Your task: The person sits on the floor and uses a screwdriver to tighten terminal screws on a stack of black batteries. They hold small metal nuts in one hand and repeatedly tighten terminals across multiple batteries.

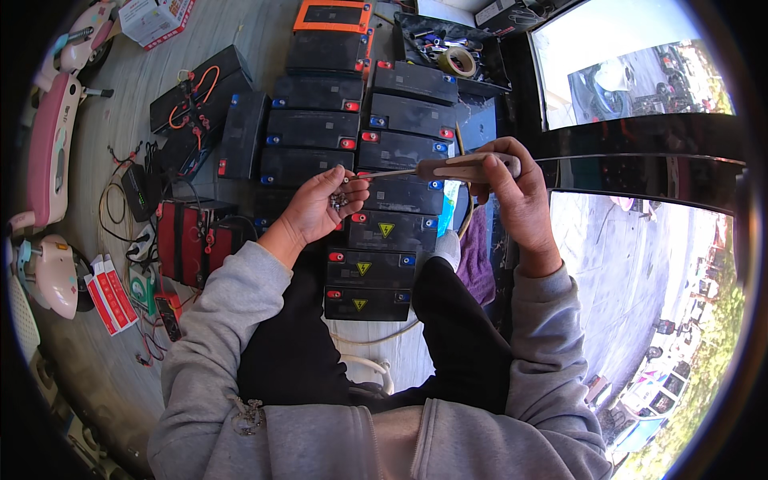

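Note:
My right hand (516, 198) grips the thick handle of a screwdriver (468, 169), its shaft pointing left. In my upturned left hand (318, 207) lie several small metal fasteners (339, 200), probably screws or nuts. The screwdriver tip reaches the left thumb and fingertips, where another small piece shows; whether it is on the tip I cannot tell. Beneath both hands stand two rows of black batteries (312, 129) with red and blue terminals. Nearer my legs, some batteries (370, 269) bear yellow lightning-bolt warning triangles.
A black tray (414, 59) at the back holds tools and a tape roll (457, 62). On the left are wired batteries (201, 90), a red battery pack (186, 240), a multimeter (168, 315) and a pink scooter (54, 150). A purple cloth (478, 258) lies near my right foot.

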Demonstrator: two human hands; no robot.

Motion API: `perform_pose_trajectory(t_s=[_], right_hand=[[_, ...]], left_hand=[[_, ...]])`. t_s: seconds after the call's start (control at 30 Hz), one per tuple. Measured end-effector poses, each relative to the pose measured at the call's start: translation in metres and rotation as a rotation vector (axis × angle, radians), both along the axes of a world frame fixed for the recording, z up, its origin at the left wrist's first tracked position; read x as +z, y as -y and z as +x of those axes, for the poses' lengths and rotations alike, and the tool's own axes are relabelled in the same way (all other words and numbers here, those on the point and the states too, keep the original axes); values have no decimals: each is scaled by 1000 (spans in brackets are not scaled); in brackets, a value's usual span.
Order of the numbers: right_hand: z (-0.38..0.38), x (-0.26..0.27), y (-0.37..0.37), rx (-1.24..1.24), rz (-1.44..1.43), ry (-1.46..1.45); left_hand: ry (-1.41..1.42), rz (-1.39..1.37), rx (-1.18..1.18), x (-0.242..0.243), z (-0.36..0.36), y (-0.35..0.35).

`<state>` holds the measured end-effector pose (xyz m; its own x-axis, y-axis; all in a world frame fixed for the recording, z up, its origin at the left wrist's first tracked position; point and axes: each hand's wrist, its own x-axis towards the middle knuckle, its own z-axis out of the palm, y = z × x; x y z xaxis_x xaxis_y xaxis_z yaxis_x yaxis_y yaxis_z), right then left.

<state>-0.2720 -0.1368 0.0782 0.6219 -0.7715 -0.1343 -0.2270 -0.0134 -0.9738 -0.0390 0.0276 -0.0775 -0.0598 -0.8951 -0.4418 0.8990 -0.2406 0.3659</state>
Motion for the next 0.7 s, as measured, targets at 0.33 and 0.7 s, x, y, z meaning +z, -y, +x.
perform_pose_trajectory(t_s=[0.33, 0.7], right_hand=[[6, -1, -5, 57, -20, -46], [6, 0, -3, 124, 74, -60]], left_hand=[[57, 0, 19, 4, -2, 0], [160, 102, -9, 4, -1, 0]])
